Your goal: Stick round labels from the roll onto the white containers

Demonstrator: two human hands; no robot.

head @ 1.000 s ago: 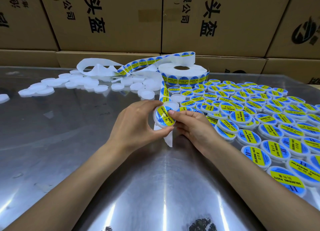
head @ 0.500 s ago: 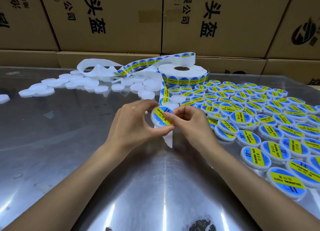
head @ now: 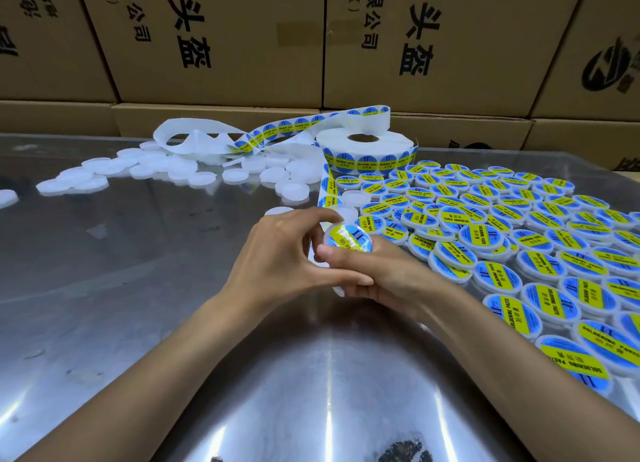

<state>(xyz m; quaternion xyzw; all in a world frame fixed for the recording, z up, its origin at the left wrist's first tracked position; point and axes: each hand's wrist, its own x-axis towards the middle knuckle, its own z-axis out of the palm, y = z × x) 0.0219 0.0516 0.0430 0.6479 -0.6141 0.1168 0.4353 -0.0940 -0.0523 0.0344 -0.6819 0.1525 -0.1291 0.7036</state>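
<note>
I hold a small white container [head: 347, 240] with a blue and yellow round label on its top, above the metal table. My left hand [head: 282, 253] grips it from the left with thumb and forefinger. My right hand [head: 393, 278] touches its right edge and curls beneath it. The label roll [head: 367, 150] lies flat beyond my hands, and its strip of labels [head: 327, 188] runs down toward them. Several bare white containers [head: 166, 169] lie at the back left. Many labelled containers [head: 519, 236] cover the right side.
Spent white backing paper [head: 194, 137] loops behind the bare containers. Stacked cardboard boxes [head: 221, 42] wall off the table's far side. The shiny metal table [head: 138, 288] stretches to the left and toward me.
My right fingers have left the label's face and dropped under and beside the container. The container has turned so that its labelled top faces more upward.
</note>
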